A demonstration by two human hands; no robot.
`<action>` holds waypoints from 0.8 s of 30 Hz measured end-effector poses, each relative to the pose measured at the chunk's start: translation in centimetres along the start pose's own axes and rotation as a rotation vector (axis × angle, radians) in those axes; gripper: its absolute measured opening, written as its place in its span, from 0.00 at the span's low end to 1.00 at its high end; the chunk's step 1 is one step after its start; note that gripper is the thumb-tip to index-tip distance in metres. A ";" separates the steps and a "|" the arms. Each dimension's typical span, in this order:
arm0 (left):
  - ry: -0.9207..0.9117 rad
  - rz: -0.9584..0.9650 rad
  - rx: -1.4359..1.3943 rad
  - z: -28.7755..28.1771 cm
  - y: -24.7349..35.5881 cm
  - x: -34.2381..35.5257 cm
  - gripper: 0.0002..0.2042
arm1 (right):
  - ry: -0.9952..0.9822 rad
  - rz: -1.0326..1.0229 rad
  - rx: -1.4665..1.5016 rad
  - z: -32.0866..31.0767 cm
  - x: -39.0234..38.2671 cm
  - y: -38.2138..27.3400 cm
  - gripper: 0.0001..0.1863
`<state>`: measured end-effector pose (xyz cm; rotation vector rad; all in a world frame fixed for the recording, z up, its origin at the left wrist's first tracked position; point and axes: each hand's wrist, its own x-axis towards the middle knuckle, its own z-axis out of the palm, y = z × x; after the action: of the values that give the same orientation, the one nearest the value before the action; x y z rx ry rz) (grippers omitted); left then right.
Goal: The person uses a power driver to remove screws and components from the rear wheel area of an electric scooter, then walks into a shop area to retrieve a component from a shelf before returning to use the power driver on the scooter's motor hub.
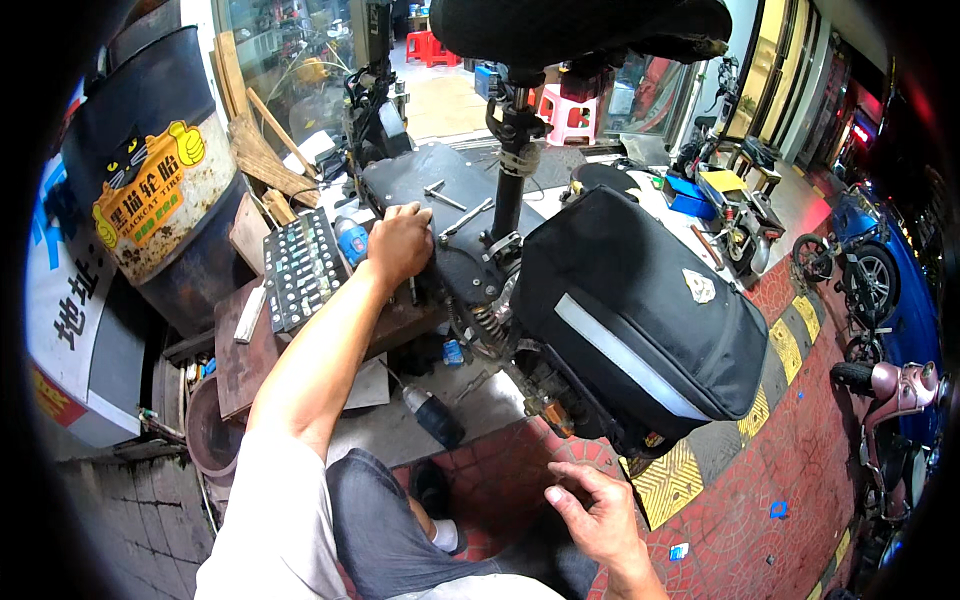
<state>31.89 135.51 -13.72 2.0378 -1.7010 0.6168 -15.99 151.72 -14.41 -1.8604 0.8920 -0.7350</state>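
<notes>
My left hand (402, 243) is closed at the near left edge of the scooter's dark deck (420, 172), its fingers curled. What they hold, if anything, is hidden. Close beside it lies a blue power tool (352, 240), partly covered by the hand. A T-shaped metal tool (443, 195) and a wrench-like tool (468, 216) rest on the deck. My right hand (600, 515) hovers above the red paving, open, thumb and fingers apart, holding nothing. Ahead of it, a black box bag (640, 310) with a grey stripe sits on the scooter's rear, below the saddle (580, 30).
A dark tray (300, 272) of small parts lies on a low wooden table (240, 345). Under the deck, a dark cylindrical object (433, 416) lies on the ground. A rusty drum (150, 160) stands at left. A pink scooter (895, 390) and blue car (890, 250) are at right.
</notes>
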 end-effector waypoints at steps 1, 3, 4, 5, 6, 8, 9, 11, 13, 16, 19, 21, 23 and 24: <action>-0.028 -0.010 -0.013 -0.3 -0.2 -0.5 0.18 | -0.009 -0.006 0.005 0.5 0.0 0.1 0.17; 0.268 0.109 -0.036 -1.1 0.9 -1.6 0.16 | -0.056 -0.008 -0.011 1.0 -0.1 0.8 0.16; 0.254 0.055 -0.182 -2.3 4.4 -2.5 0.15 | -0.079 0.009 -0.044 0.7 -0.2 1.6 0.15; 0.245 0.005 -0.303 -4.2 6.9 -3.9 0.13 | -0.105 0.008 -0.057 0.7 -0.3 2.4 0.14; 0.171 -0.049 -0.406 -4.5 7.9 -6.2 0.12 | -0.084 -0.017 -0.043 1.3 -0.5 3.1 0.12; -0.082 -0.265 -0.644 -5.6 10.0 -11.5 0.13 | -0.105 0.043 -0.048 1.9 -0.9 3.7 0.13; -0.303 -0.328 -0.717 -4.4 8.9 -14.3 0.17 | -0.117 0.071 -0.051 2.4 -1.2 4.0 0.14; -0.917 -0.609 -0.763 -2.5 6.4 -18.2 0.20 | -0.197 0.109 -0.065 3.5 -1.6 6.0 0.18; -1.320 -0.894 -0.539 0.7 2.4 -22.7 0.24 | -0.276 0.111 -0.044 5.4 -1.6 7.4 0.21; -1.438 -1.177 -0.582 4.9 -0.2 -28.5 0.28 | -0.342 0.159 -0.097 7.0 -1.1 9.3 0.24; -1.146 -1.440 -0.869 7.2 -0.5 -28.7 0.32 | -0.358 0.224 -0.146 8.9 -0.7 11.9 0.25; -0.963 -1.522 -1.024 7.9 -1.0 -28.0 0.34 | -0.372 0.248 -0.144 10.4 -0.6 13.1 0.25; -0.815 -1.552 -1.136 8.2 -1.0 -26.6 0.33 | -0.430 0.327 -0.154 11.5 0.0 12.9 0.25; -0.757 -1.636 -1.127 8.4 -0.7 -25.8 0.29 | -0.394 0.225 -0.113 13.1 -0.4 15.2 0.26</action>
<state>29.18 151.49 -35.44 1.8722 0.0713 -1.3719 -10.13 153.39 -33.51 -1.8755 0.8767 -0.1723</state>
